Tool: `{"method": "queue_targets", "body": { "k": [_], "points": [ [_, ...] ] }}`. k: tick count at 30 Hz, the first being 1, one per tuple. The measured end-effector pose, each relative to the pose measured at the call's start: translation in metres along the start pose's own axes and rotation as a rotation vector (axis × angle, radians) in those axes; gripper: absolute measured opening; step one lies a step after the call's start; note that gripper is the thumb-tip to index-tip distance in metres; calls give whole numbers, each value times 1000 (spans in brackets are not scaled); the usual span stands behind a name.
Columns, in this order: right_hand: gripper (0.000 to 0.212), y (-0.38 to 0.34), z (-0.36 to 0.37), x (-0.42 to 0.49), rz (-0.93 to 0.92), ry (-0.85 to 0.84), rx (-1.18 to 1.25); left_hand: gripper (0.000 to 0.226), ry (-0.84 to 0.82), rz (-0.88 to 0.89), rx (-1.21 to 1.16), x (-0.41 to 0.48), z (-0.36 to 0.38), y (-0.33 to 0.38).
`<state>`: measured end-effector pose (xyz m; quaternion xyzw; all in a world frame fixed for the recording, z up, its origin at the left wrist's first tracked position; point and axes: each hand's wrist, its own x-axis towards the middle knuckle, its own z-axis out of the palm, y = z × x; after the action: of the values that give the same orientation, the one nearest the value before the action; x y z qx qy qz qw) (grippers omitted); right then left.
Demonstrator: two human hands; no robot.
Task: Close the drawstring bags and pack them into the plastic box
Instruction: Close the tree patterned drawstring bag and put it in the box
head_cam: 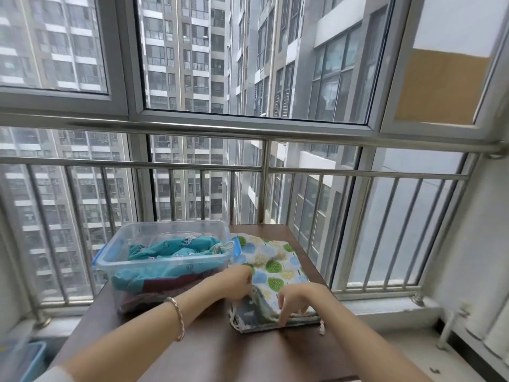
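L hand pinches leaf-print bag; R hand touches grey bag.

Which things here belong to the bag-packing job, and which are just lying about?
Job: plastic box; teal bag inside it; leaf-print bag, its edge held by the left hand; grey bag beneath, touched by the right hand.
Lying about: blue bin at lower left; railing; radiator at right.
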<state>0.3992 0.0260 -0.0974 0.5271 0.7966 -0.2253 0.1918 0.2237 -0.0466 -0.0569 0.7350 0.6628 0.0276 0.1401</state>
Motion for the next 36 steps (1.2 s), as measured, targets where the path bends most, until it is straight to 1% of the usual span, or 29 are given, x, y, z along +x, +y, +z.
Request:
{"method": "queue_targets", "body": {
  "k": [1, 2, 4, 5, 6, 7, 8, 9, 10, 11, 12, 13, 15, 18, 21, 23, 25, 26, 28, 29, 30, 33, 35, 36],
  "points": [
    [48, 0, -1, 0, 24, 6, -14, 19, 35, -16, -131, 2, -3, 3],
    [47, 1, -2, -1, 57, 11, -37, 13, 43, -45, -336, 3, -5, 6],
    [56, 3, -6, -3, 122, 3, -77, 4, -42, -109, -832, 1, -8, 16],
    [57, 3, -8, -3, 137, 6, -50, 2, -77, -124, -1035, 0, -9, 21],
    [50, 2, -12, -4, 136, 36, 19, 2, -68, -123, -1151, 2, -10, 24],
    [39, 2, -18, -4, 120, 119, 117, 2, -30, -111, -1222, 5, -10, 26],
    [29, 1, -26, -5, 88, 258, 226, 3, 20, -95, -1275, 7, -12, 29],
    [24, -1, -36, -4, 48, 405, 371, 3, 75, -80, -1318, 9, -16, 31],
    [26, -5, -49, -6, 10, 517, 558, 4, 129, -66, -1345, 12, -21, 33],
    [31, -11, -61, -8, -29, 578, 751, 8, 179, -51, -1362, 14, -27, 34],
    [33, -16, -74, -11, -73, 601, 904, 11, 227, -31, -1371, 16, -34, 36],
    [35, -21, -87, -13, -128, 617, 1008, 12, 272, -8, -1379, 15, -43, 38],
    [36, -27, -109, -21, -217, 663, 1153, 17, 354, 38, -1395, 9, -61, 43],
    [37, -35, -137, -41, -342, 776, 1344, 48, 409, 144, -1416, 3, -86, 46],
    [36, -40, -150, -62, -523, 824, 1411, 74, 478, 247, -1314, 2, -103, 47],
    [31, -42, -153, -74, -610, 873, 1389, 82, 561, 310, -1210, 2, -113, 48],
    [27, -43, -156, -86, -615, 968, 1283, 77, 622, 348, -1107, -2, -122, 51],
    [23, -42, -158, -90, -579, 1042, 1156, 68, 645, 356, -1056, -5, -125, 51],
    [20, -41, -162, -98, -524, 1155, 894, 33, 689, 366, -972, -10, -129, 51],
    [21, -41, -163, -102, -510, 1173, 814, 16, 691, 375, -965, -14, -130, 51],
    [22, -42, -163, -105, -511, 1169, 760, 11, 683, 376, -966, -18, -131, 50],
    [22, -45, -161, -112, -529, 1102, 639, 33, 624, 401, -942, -33, -134, 42],
    [19, -48, -159, -118, -558, 1025, 553, 37, 613, 447, -893, -46, -137, 35],
    [20, -51, -158, -120, -570, 988, 506, 37, 617, 456, -870, -52, -138, 32]
  ]
}}
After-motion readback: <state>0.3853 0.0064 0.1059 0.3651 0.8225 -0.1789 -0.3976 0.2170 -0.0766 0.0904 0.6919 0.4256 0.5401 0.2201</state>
